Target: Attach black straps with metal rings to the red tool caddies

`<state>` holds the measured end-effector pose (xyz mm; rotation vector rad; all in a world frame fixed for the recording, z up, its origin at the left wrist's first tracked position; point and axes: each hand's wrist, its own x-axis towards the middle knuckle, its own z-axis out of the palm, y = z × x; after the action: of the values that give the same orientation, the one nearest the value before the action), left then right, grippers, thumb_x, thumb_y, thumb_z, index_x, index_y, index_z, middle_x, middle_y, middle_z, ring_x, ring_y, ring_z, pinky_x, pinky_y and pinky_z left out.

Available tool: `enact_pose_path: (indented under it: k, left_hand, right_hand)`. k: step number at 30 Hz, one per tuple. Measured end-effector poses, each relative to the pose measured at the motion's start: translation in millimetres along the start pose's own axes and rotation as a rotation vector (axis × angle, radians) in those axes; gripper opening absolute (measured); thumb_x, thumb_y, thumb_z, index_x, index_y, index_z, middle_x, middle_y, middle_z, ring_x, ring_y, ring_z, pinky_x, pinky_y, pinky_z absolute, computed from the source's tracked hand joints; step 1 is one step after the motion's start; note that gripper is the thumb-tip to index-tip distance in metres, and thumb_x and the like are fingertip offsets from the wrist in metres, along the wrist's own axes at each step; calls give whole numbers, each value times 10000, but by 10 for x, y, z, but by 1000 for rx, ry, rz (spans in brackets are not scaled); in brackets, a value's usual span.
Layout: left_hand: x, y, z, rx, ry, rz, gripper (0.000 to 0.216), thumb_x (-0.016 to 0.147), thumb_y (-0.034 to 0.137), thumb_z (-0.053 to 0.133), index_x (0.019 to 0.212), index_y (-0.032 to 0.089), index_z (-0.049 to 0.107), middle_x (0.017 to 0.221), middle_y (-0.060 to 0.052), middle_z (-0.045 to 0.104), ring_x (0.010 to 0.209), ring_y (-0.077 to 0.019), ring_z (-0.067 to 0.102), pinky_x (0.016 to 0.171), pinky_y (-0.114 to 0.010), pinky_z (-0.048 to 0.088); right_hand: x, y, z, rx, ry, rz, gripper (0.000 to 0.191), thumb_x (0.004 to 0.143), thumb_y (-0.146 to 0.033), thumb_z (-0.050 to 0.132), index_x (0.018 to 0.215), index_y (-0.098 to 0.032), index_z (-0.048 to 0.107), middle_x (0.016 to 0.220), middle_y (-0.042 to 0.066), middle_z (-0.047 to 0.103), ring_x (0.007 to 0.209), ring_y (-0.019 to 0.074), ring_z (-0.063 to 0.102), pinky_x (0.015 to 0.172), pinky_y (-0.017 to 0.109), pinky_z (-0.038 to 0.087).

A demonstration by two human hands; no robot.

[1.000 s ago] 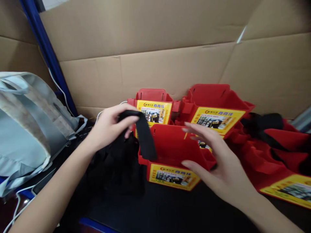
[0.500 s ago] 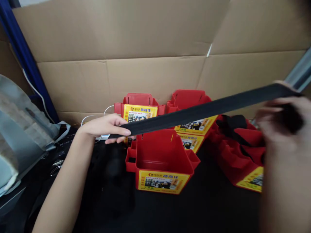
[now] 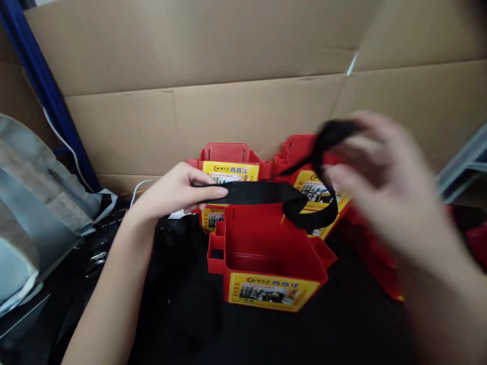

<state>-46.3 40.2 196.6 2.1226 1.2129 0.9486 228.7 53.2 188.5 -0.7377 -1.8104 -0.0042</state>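
A black strap (image 3: 258, 193) runs between my two hands above a red plastic box (image 3: 262, 243) with a yellow printed label. Thumb on top, my left hand (image 3: 186, 190) pinches one stretch of it. My right hand (image 3: 375, 167), smeared by motion, grips the other part, which curls in a loose loop below the fingers. The front box stands upright with its open top facing me, and the strap hangs across its back edge without visibly passing through it. Behind it are more red boxes (image 3: 224, 153) with the same label, partly covered by the strap and my hands.
Cardboard (image 3: 243, 116) forms the wall behind. At the left are a blue post (image 3: 45, 86), a grey-white bag (image 3: 41, 187) and a white cable (image 3: 70, 147). Metal rings (image 3: 97, 261) lie on black material. A grey metal frame (image 3: 466, 162) is at the right.
My right hand has come inward to the left, and the strap, taut before, now sags and curls into a loop. My left hand keeps its pinch. The view has shifted slightly.
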Motion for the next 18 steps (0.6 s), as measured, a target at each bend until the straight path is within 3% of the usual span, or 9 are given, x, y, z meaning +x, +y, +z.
enact_pose_path:
  k: [2,4,8,10,14,16,18]
  left_hand:
    - [62,122,211,59,-2,48,261,766,343,601,622,125,610,431,56,418,363,-14,306,348,-137,226]
    - [98,182,344,67,-9,118,226,777,315,589,653,130,631,451,55,448,374,-12,322,354,-126,241]
    - [88,126,255,69,-75,73,221,776,343,593,685,146,639,466,49,500,353,-15,346,341,-129,257]
    - [63,24,82,66,-83,4,256,761,369,610,640,144,612,459,44,500,337,-15,347,337,-137,263]
    - [29,-237,-222,12,-27,-104,324,732,379,642,538,138,543,444,40,487,318,3,302,330,-140,233]
    - [38,-354,-278,-34,42,-141,311,724,372,649,542,141,547,461,37,502,321,5,300,321,-140,209]
    - [71,-449,-273,-59,103,-161,300,716,360,657,542,143,545,461,36,500,332,-1,321,322,-139,212]
  right_hand:
    - [-99,-174,275,-55,-247,-71,630,792,-363,604,1352,-281,328,1384,49,409,1262,241,392,1002,414,391]
    - [-164,-258,469,-72,-360,-124,484,825,-325,563,1283,-241,435,1310,46,503,1193,222,475,983,381,414]
    - [-124,-119,429,-80,-428,-84,206,881,-280,471,1003,-209,621,965,9,689,851,158,643,777,276,505]
    - [-44,38,244,-156,-329,-46,187,863,-306,496,905,-204,647,883,10,697,778,167,644,718,283,502]
    - [91,355,-179,-368,90,64,215,835,-321,514,900,-186,667,892,59,694,813,226,636,688,329,470]
    - [111,484,-346,-478,249,133,266,840,-344,489,956,-182,665,927,91,686,842,263,627,642,337,445]
    - [108,579,-447,-563,309,202,324,850,-394,449,993,-183,650,943,114,675,839,289,617,582,332,414]
